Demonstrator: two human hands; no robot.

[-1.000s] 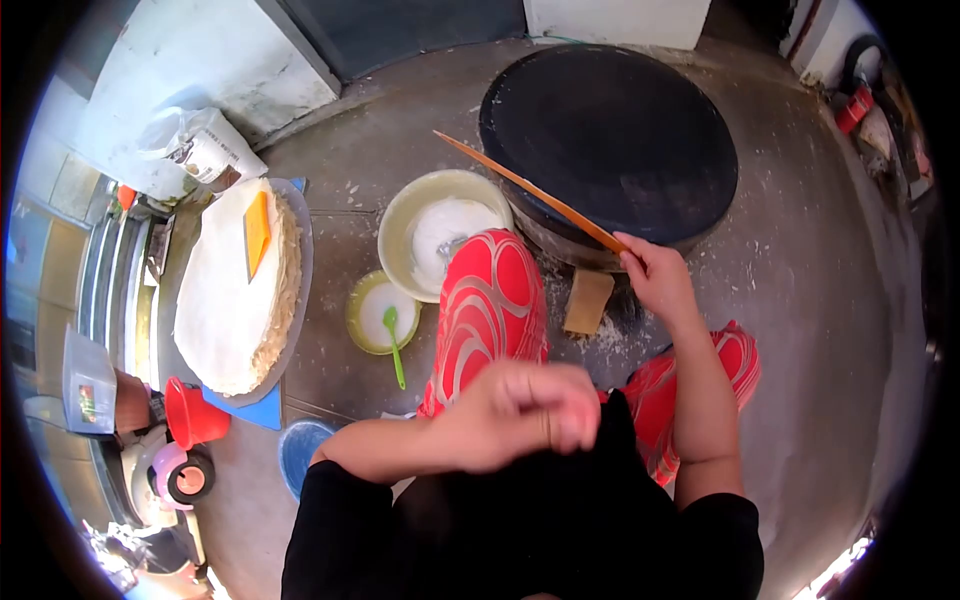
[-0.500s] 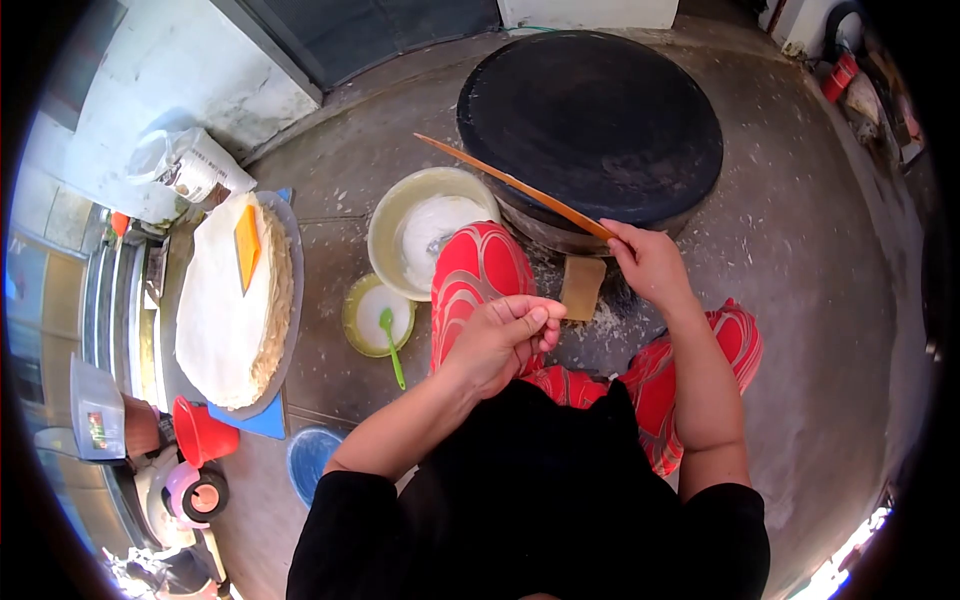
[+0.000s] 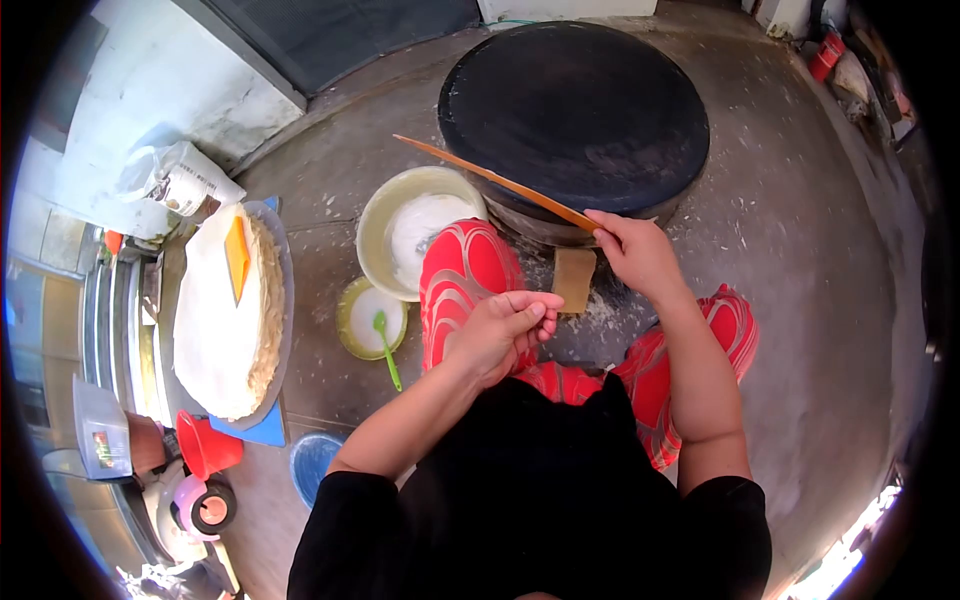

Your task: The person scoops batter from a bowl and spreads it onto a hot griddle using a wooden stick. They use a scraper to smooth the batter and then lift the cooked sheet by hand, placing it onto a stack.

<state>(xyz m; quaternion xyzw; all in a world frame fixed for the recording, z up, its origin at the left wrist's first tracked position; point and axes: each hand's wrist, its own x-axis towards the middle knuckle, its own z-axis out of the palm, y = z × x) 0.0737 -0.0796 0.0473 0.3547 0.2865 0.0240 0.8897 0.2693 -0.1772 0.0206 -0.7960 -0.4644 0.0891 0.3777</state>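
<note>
My right hand [image 3: 642,258] is closed around the wide end of a long, thin wooden spatula [image 3: 505,185], which points away to the left with a tapered tip. The blade overlaps the near edge of a large round black griddle [image 3: 575,115]. Over my lap, my left hand [image 3: 508,335] is loosely closed with its fingers curled, and nothing shows in it. Close past its fingertips stands a tan block [image 3: 574,281] at the griddle's base. Left of my knee is a pale basin [image 3: 372,225] holding white batter [image 3: 418,228].
A smaller bowl [image 3: 345,335] with white contents holds a green spoon [image 3: 388,358]. At left, a tall stack of thin white sheets [image 3: 215,330] carries a yellow scraper [image 3: 238,258]. Near it stand a red bucket [image 3: 205,445], a blue basin [image 3: 312,465] and a white bucket [image 3: 190,180].
The view has shifted slightly, so the griddle and basin appear a little further left. Both hands keep nearly the same pose, and the right still holds the wooden spatula.
</note>
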